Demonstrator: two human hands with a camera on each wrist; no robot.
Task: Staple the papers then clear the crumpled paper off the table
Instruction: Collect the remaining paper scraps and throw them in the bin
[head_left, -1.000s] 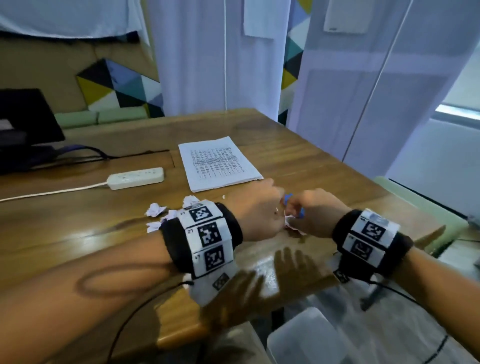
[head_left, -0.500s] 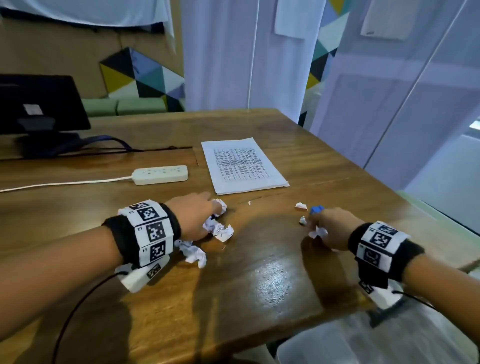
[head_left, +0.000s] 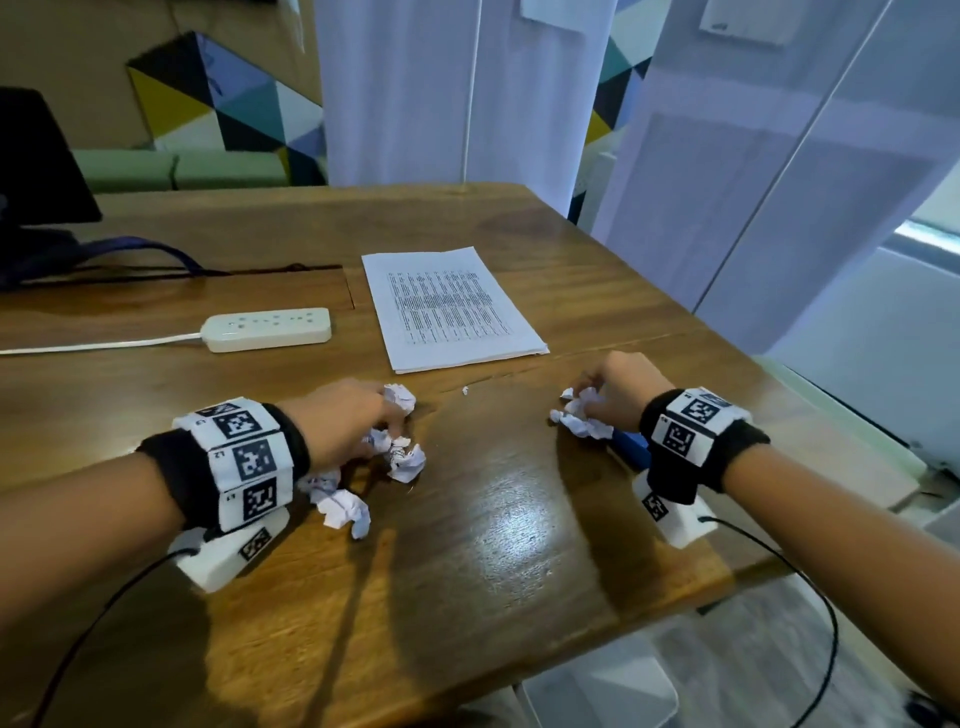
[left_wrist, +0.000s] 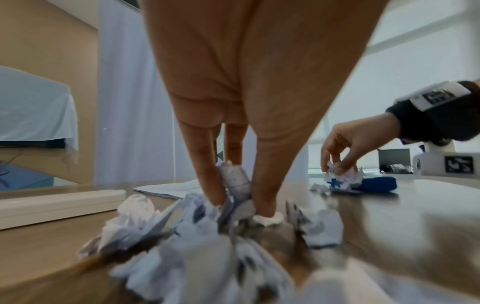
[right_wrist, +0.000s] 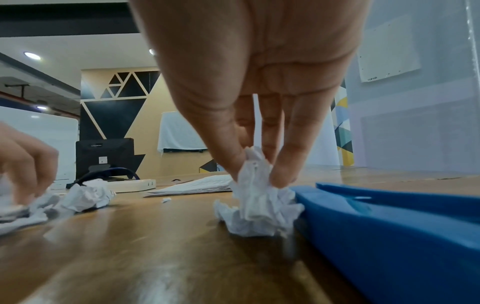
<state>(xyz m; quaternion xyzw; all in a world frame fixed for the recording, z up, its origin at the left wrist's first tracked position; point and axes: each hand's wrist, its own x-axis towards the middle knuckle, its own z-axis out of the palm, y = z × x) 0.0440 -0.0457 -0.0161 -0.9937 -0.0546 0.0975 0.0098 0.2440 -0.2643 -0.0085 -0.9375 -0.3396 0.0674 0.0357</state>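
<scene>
1. White crumpled paper sits in both my hands: my right hand (head_left: 618, 387) pinches a crumpled wad (right_wrist: 257, 197) between thumb and fingertips, with the wad's underside on the bench (head_left: 498, 545).
2. My left hand (head_left: 348, 421) has its thumb and fingers closed down on a scrap of crumpled paper (left_wrist: 235, 185) in the middle of a loose pile.
3. That left pile of crumpled paper (head_left: 400, 460) spreads around my fingers, with one ball (head_left: 401, 399) at my fingertips and another (head_left: 343, 506) near my wrist.
4. Just beside the right-hand wad, touching it, lies the blue stapler (right_wrist: 389, 226), partly hidden under my right wrist in the head view.
5. A tiny paper fleck (head_left: 465, 390) lies on the wood between my two hands.
6. Beyond my hands the stack of printed papers (head_left: 449, 306) lies flat on the bench, well apart from both piles.
7. To the left of the papers a white power strip (head_left: 267, 328) rests with its cord running off to the left.
8. A dark monitor (head_left: 36, 161) stands at the far left corner.
</scene>
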